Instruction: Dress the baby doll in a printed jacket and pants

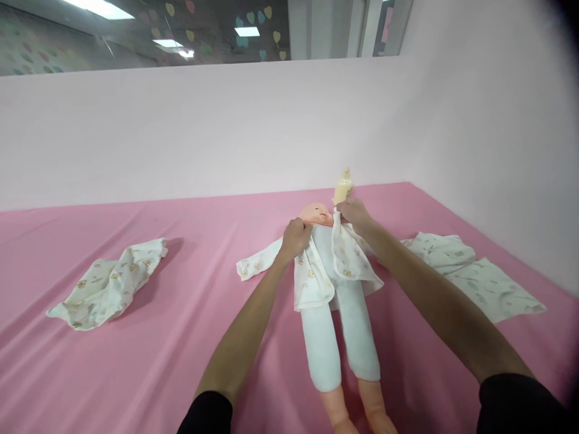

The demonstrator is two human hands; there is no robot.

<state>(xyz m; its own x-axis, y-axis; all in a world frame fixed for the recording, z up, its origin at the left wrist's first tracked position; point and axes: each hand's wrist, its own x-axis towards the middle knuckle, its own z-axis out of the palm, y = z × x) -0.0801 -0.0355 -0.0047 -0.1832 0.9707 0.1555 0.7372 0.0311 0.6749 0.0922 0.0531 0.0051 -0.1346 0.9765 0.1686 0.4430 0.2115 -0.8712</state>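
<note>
A baby doll [357,325] with a white cloth body lies on its back, its head away from me and its feet toward me. It wears a white printed baby jacket [312,277], whose front hangs apart over the chest. Near the doll's neck, my left hand [295,239] is closed on the jacket's left edge. My right hand [355,215] pinches the other front edge and holds it lifted off the chest. One sleeve stretches out flat to the left; the other is mostly behind my right forearm.
A pink sheet [190,361] covers the surface. Crumpled printed baby clothing [111,283] lies at left, and white printed clothing [474,274] at right. A pale yellow pump bottle [342,188] stands beyond the doll's head. White walls [203,132] rise behind and at right.
</note>
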